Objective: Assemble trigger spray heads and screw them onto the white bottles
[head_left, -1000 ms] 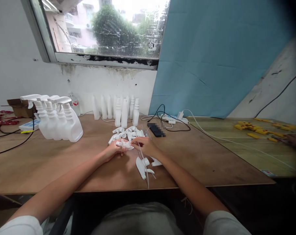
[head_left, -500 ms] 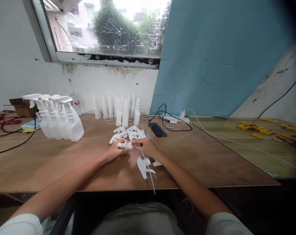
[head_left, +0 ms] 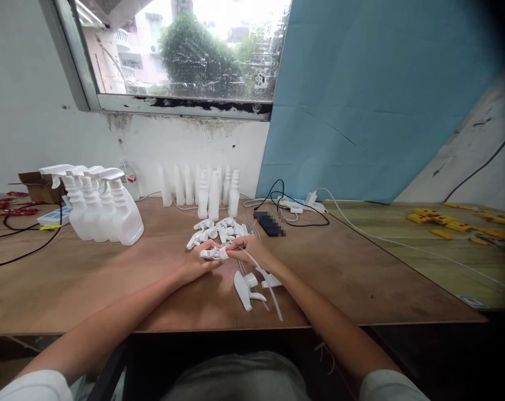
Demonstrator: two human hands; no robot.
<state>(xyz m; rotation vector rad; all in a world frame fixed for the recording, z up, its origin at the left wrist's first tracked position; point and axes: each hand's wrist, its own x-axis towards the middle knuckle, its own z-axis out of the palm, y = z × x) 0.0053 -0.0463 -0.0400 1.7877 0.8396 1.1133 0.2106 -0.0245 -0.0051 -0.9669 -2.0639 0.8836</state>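
Note:
My left hand point(head_left: 199, 262) is closed around a white spray trigger head point(head_left: 210, 254), its collar turned to the right. The fingers of my right hand point(head_left: 249, 250) pinch a thin white plastic tube point(head_left: 271, 287) at the collar; the tube's free end curves down toward the table's front edge. Whether the tube's tip is inside the collar I cannot tell. Just below my right hand lie a loose trigger head point(head_left: 243, 289) and another one point(head_left: 271, 279) partly behind the tube. A pile of trigger heads point(head_left: 227, 225) sits beyond my hands.
Several white bottles point(head_left: 214, 195) without heads stand by the wall. At left are bottles point(head_left: 124, 220) with trigger heads on. A dark phone point(head_left: 269, 224) and cables lie right of the pile. Yellow parts point(head_left: 440, 220) are on the far-right table, red parts point(head_left: 10, 207) at far left.
The tube in my right hand has swung from nearly straight down to a bend toward the right. Both hands stay together at the trigger head. The whole view has shifted slightly.

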